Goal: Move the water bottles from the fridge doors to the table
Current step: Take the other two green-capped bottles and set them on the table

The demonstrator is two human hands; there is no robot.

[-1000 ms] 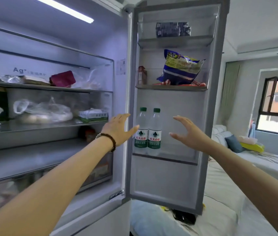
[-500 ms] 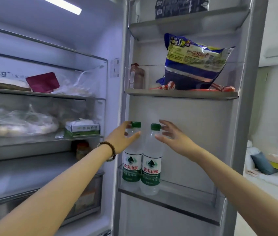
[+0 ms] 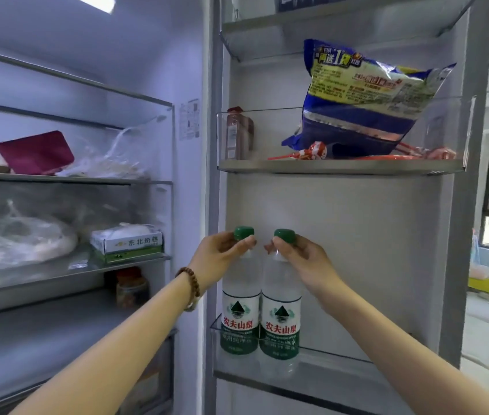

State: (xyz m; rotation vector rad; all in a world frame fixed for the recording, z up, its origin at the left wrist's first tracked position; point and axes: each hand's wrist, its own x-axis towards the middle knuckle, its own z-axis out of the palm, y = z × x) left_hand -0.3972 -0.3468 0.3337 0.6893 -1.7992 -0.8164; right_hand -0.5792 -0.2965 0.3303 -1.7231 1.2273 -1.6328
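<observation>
Two clear water bottles with green caps and green-white labels stand side by side, upright, in the lower bin (image 3: pixel 342 359) of the open fridge door. My left hand (image 3: pixel 219 259), with a bead bracelet on its wrist, is closed around the neck of the left bottle (image 3: pixel 240 319) just under the cap. My right hand (image 3: pixel 300 262) grips the neck of the right bottle (image 3: pixel 280 324) the same way. Both bottle bases still sit behind the bin's clear front wall.
Above the bottles, a door shelf (image 3: pixel 339 166) holds a blue snack bag (image 3: pixel 363 100), a small carton and a lollipop. The fridge interior at left has shelves with bagged food, a red box (image 3: pixel 35 152) and a white carton (image 3: pixel 129 242). A room with a window lies to the right.
The view has moved closer to the door. Both hands went from reaching open toward the bottles to closing around the two bottle necks.
</observation>
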